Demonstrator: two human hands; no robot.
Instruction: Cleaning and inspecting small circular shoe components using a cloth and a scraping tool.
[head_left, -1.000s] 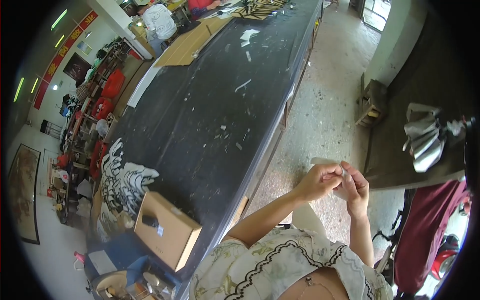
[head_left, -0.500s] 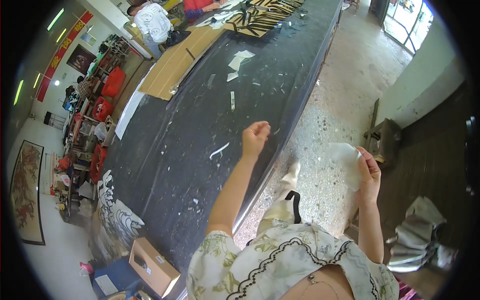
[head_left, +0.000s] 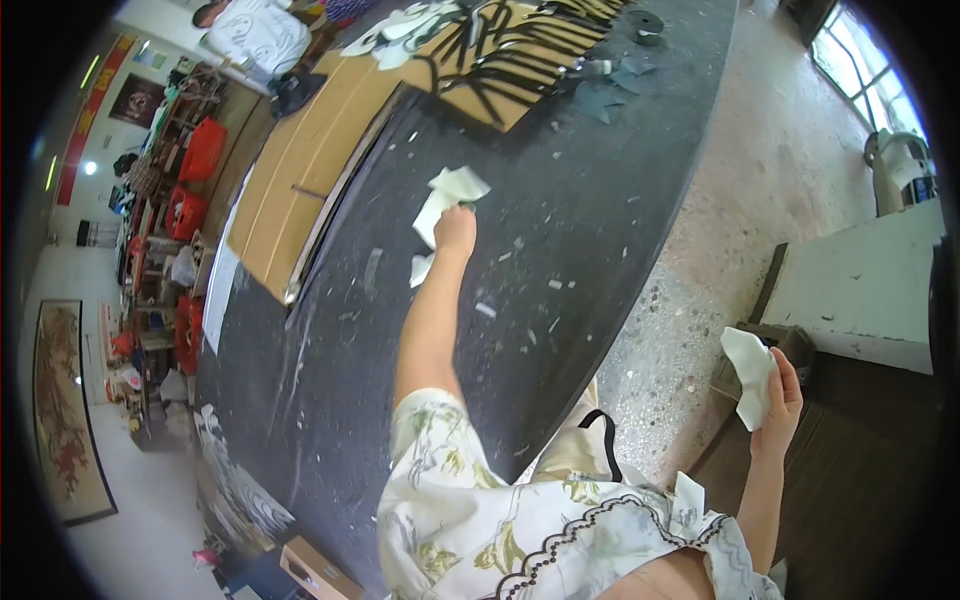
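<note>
My left hand (head_left: 456, 230) reaches out over the dark table (head_left: 560, 230), its fingers closed at the edge of a white sheet-like piece (head_left: 462, 184). Beside it lie another white piece (head_left: 430, 215) and a smaller white scrap (head_left: 420, 270). My fingertips are partly hidden by the back of the hand. To the right, past the table edge, my right hand (head_left: 782, 400) pinches a bent white piece (head_left: 748, 368) between thumb and fingers. Whether these pieces are cloth or thin plastic I cannot tell.
Brown cardboard (head_left: 300, 170) lies along the table's far left. Black strips (head_left: 500, 70) and more white pieces (head_left: 400, 30) are spread at the far end. A person in a white top (head_left: 258, 40) bends there. A wooden stool (head_left: 790, 345) stands by the right wall.
My left hand has moved forward to the white pieces on the table and closed on one. My right hand, still holding its piece, is slightly lower and further right. The view has shifted.
</note>
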